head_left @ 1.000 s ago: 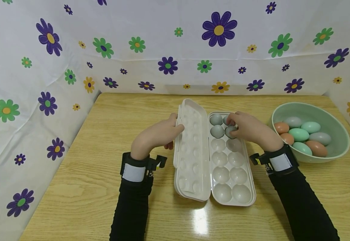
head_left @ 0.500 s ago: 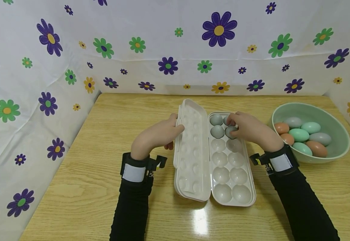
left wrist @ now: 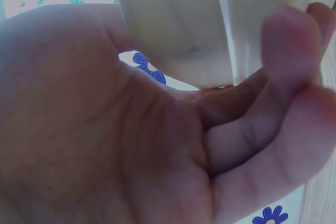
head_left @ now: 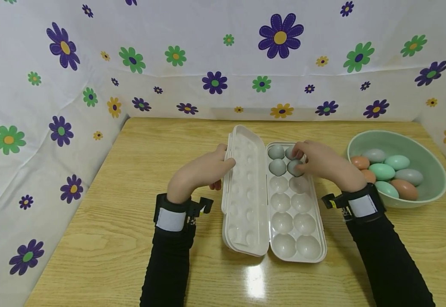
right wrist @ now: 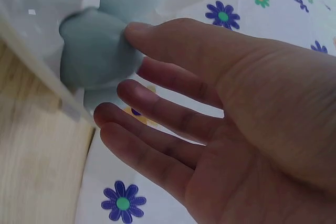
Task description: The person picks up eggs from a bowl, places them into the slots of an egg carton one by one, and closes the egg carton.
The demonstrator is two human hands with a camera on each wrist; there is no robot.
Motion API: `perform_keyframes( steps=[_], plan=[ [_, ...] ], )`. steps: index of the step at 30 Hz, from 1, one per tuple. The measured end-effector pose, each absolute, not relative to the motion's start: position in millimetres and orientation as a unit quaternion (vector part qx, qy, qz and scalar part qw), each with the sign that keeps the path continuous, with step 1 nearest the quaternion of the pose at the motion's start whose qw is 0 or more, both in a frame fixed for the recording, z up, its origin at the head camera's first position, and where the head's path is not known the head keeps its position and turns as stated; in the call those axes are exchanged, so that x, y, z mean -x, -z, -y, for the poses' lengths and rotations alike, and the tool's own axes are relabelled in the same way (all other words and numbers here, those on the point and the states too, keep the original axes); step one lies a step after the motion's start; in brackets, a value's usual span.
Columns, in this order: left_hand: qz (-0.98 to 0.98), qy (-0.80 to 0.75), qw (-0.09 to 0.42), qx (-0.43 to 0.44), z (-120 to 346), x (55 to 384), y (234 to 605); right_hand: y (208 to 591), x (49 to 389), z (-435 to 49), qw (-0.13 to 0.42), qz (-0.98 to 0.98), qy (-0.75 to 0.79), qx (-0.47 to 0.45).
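Two black sleeves [head_left: 167, 268] lie nearest, at five and seven o'clock. Past them, mid-worktop [head_left: 130, 162], which is pale wood-grain, sits an oblong off-white plastic egg tray [head_left: 297, 258], its eight nearer round cups [head_left: 308, 246] bare. Its off-white plastic lid [head_left: 242, 187] stands tilted up at the tray's nine o'clock. The left hand [head_left: 203, 170] grips the lid's edge, fingers curled behind it and thumb over the rim.

At the tray's one o'clock, the right hand [head_left: 324, 164] has its fingers spread and slightly bent, the thumb tip at a smooth blue-grey egg [right wrist: 97, 51], apparently without a grasp. That egg is one of four filling the tray's farthest cups.

The step in hand looks like seating this egg; the next move seems to call for lifting the fingers clear without tipping it. The raised lid could hinder work if let go.

At the tray's two o'clock, a deep pale-green bowl [head_left: 432, 170] holds grey, mint and brown eggs [head_left: 382, 172], partly covered by the right wrist. Beyond hangs a white flower-printed cloth [head_left: 161, 30].
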State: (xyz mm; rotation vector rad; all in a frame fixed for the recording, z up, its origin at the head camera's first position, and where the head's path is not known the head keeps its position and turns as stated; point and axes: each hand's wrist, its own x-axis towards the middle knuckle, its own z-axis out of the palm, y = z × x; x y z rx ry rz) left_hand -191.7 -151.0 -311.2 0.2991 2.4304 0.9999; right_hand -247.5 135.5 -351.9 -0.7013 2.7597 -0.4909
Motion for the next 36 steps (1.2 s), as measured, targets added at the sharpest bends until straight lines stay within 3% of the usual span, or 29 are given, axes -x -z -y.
perform_keyframes(
  steps=[9, 22, 36],
  plan=[
    [-0.89, -0.367, 0.25, -0.106, 150.5, 191.4, 309.5, 343.8, 253.1, -157.1, 0.101, -0.953, 0.178, 0.224],
    [-0.89, -0.367, 0.248, -0.108, 150.6, 190.7, 309.3, 331.1, 258.2, -208.3, 0.121, -0.966, 0.192, 0.127],
    [-0.892, -0.362, 0.248, -0.108, 151.1, 193.2, 313.4, 328.9, 257.9, -247.5, 0.114, -0.962, 0.225, 0.102]
  ],
)
